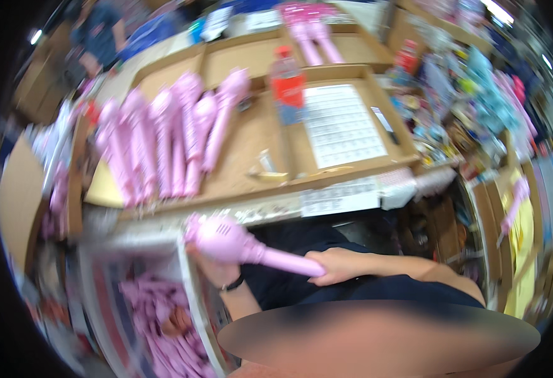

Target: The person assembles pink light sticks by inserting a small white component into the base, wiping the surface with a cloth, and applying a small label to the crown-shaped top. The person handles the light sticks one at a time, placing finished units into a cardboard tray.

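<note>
A pink plastic toy wand (pixel 223 239) with a round, slotted head lies across my front, in both hands. My right hand (pixel 339 264) is closed around the end of its handle. Under the round head, my left hand (pixel 218 269) supports and grips that end; its fingers are mostly hidden behind the wand. Similar pink wands (pixel 163 138) lie side by side in the cardboard tray (pixel 238 164) beyond my hands. Down to my left, a box (pixel 197 302) holds many pink parts (pixel 157 321).
A bottle with a red cap (pixel 287 88) stands in the tray beside a printed sheet (pixel 343 123) and a marker-like pen (pixel 385 124). Pink pieces (pixel 314 38) lie farther back. Cluttered bags and small parts (pixel 443 113) crowd the right. Another person (pixel 97 34) is at far left.
</note>
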Demonstrator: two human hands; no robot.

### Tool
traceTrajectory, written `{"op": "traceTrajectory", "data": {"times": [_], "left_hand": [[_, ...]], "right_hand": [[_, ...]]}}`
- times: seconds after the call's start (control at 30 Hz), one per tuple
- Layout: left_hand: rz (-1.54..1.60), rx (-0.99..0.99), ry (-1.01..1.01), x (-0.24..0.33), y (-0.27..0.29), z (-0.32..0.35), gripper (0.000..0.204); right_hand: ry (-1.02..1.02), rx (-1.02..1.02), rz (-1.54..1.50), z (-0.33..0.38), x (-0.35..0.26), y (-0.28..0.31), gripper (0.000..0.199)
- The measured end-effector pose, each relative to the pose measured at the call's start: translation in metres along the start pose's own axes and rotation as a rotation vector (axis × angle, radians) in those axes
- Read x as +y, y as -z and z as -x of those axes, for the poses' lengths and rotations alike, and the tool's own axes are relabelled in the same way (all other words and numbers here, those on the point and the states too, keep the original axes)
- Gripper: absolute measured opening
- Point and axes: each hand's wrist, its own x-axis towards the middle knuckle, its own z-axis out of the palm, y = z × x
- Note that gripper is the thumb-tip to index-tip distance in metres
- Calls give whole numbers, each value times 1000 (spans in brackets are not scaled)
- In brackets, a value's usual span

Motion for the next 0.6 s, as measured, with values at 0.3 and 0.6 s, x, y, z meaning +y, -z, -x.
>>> {"op": "traceTrajectory", "data": {"times": [0.3, 0.6], "left_hand": [[-134, -65, 158, -3, -42, 0, 67], [-154, -15, 61, -9, -58, 3, 54]], "right_hand": [[-242, -342, -1025, -10, 25, -2, 26], [-137, 193, -171, 12, 29, -10, 41]]}}
